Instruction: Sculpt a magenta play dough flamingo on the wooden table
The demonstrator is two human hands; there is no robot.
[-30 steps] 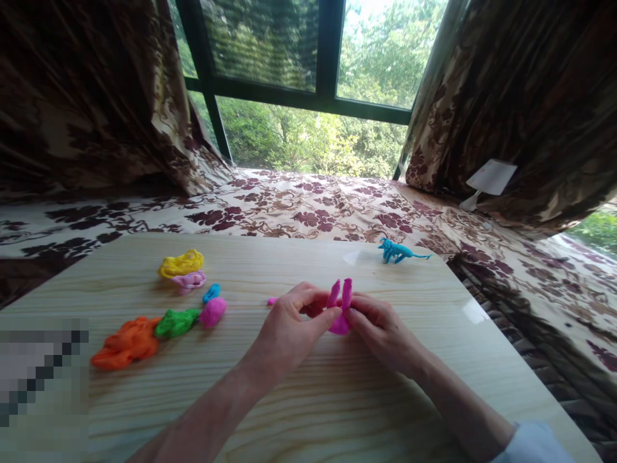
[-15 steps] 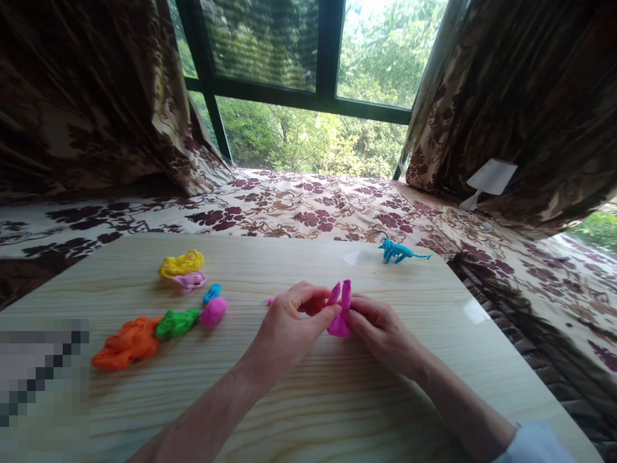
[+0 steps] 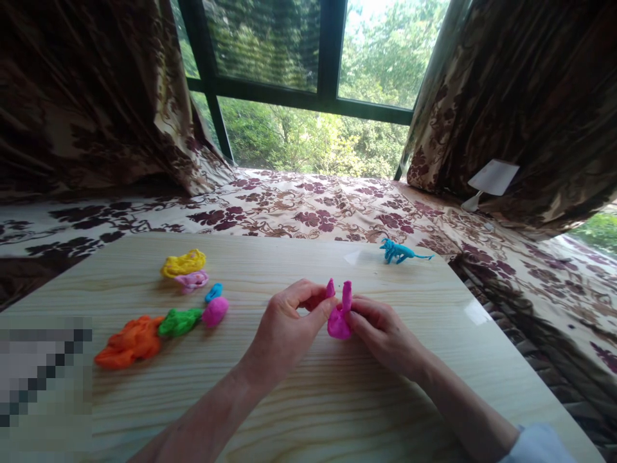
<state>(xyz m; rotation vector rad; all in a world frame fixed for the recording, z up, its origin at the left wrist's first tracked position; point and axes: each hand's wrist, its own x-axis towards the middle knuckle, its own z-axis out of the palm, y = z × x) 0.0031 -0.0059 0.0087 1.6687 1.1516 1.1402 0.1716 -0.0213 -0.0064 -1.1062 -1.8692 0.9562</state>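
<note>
Above the wooden table, a magenta clay figure [image 3: 340,325] with a rounded lower part and two upright, ear-like strips is held between both hands. My left hand [image 3: 293,321] pinches the left strip between thumb and fingers. From the other side, my right hand [image 3: 380,328] grips the figure near the base of the right strip, thumb in front. Part of the clay is hidden behind the fingertips.
On the table [image 3: 308,411] at left lie lumps of orange clay [image 3: 130,344], green clay [image 3: 179,322], magenta clay [image 3: 214,312], blue clay [image 3: 213,292], pink clay [image 3: 191,281] and yellow clay [image 3: 184,263]. A blue four-legged clay animal [image 3: 399,251] stands at the far right.
My left fingers have shifted slightly left with the left strip, whose tip now stands farther from the right strip. My right hand stays almost still.
</note>
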